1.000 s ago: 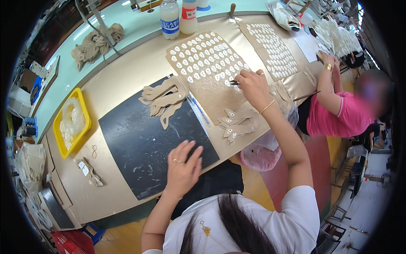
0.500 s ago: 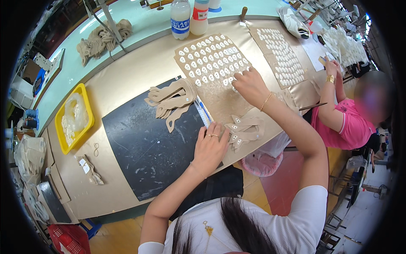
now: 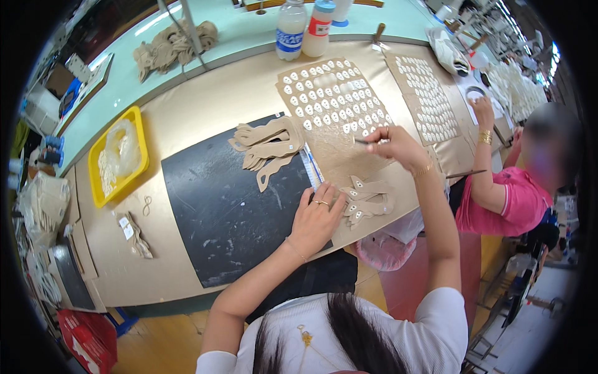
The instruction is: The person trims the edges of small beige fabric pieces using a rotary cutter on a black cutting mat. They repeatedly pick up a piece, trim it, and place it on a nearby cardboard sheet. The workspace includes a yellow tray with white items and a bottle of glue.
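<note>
My left hand (image 3: pixel 316 217) lies with fingers stretched out at the near right corner of a black mat (image 3: pixel 233 218). Its fingertips are close to a stack of beige cut pieces (image 3: pixel 369 198) with small white eyelet-like parts on them. Over the bare near part of a brown sheet (image 3: pixel 339 149), my right hand (image 3: pixel 395 148) pinches a thin dark-tipped tool (image 3: pixel 360 141); its exact kind is too small to tell. Rows of small white oval pieces (image 3: pixel 336 103) cover the far part of that sheet. Another pile of beige cut pieces (image 3: pixel 271 142) rests on the mat beside a ruler (image 3: pixel 311 165).
Left on the table stands a yellow basket (image 3: pixel 144 159) holding a plastic bag. Two bottles (image 3: pixel 291 37) stand at the back, near a wooden-handled scraper (image 3: pixel 378 34). A second sheet of white ovals (image 3: pixel 430 118) lies right, by a co-worker in a pink shirt (image 3: pixel 498 202).
My right hand has drawn back toward me from the rows of white ovals, and the dark tool tip now shows. My left hand stays in place. The whole view has shifted slightly.
</note>
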